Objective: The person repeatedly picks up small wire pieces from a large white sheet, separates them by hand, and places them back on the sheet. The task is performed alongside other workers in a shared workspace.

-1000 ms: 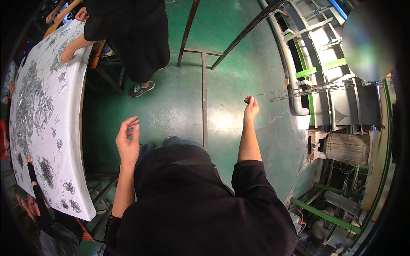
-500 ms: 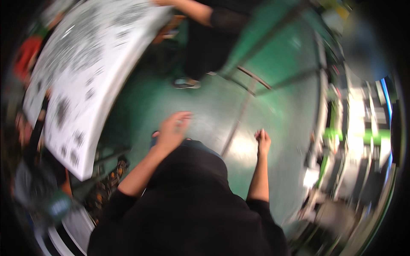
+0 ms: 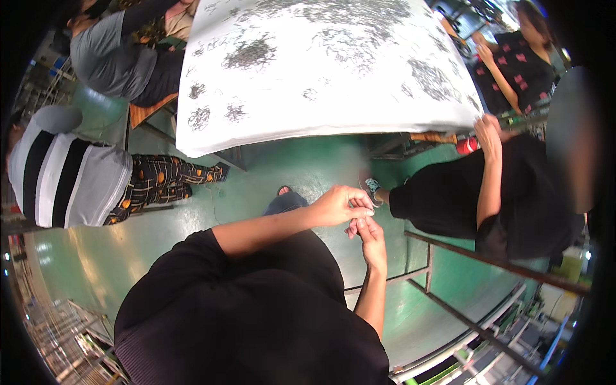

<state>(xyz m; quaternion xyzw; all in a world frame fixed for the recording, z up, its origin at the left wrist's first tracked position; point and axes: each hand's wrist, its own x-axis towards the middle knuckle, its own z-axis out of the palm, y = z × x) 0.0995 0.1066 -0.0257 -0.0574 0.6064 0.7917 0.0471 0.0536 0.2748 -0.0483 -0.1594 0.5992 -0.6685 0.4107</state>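
In front of my body my left hand (image 3: 339,206) and my right hand (image 3: 373,246) meet at the fingertips. Thumb and fingers are pinched together on both. Whatever they hold, if anything, is too small to make out. Beyond them stands a table with a white cover (image 3: 289,119). Many small, thin dark pieces lie spread over it, some in loose piles such as the dark pile (image 3: 250,54) on its left half. Neither hand touches the table.
At the table's right corner stands a person in black (image 3: 443,186), one hand on its edge. Another person (image 3: 520,64) is at the far right. On the left are a person in grey (image 3: 112,54) and one in a striped top (image 3: 70,170). A metal frame (image 3: 475,253) runs low at right.
My view has swung so that the table, formerly at the left, lies ahead. My hands, apart before, have come together at the fingertips.
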